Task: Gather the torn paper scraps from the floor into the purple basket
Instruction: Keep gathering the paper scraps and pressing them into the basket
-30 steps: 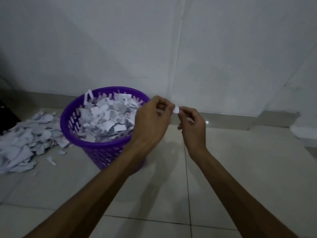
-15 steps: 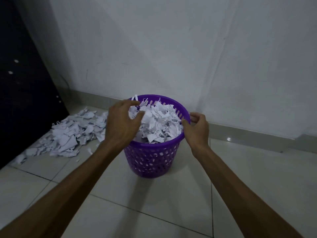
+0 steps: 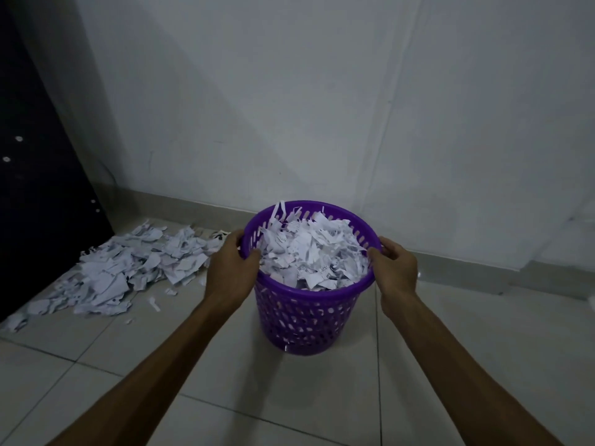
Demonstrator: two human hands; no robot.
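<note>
The purple basket [image 3: 306, 320] stands on the tiled floor in the middle of the view, heaped to the rim with white torn paper scraps [image 3: 312, 255]. My left hand [image 3: 233, 268] grips the basket's left rim, thumb inside and fingers outside. My right hand [image 3: 394, 268] grips the right rim the same way. A wide pile of loose paper scraps [image 3: 125, 268] lies on the floor to the left of the basket, with a few stray bits nearer to me.
A white wall [image 3: 322, 107] with a low skirting runs close behind the basket. A dark panel [image 3: 38, 188] stands at the far left, beside the floor pile. Pale floor tiles [image 3: 467, 365] stretch to the right and in front.
A second ago both hands pinched a small scrap beside the basket. They moved onto the basket and now grip its rim on either side; the view has shifted so the basket sits centred.
</note>
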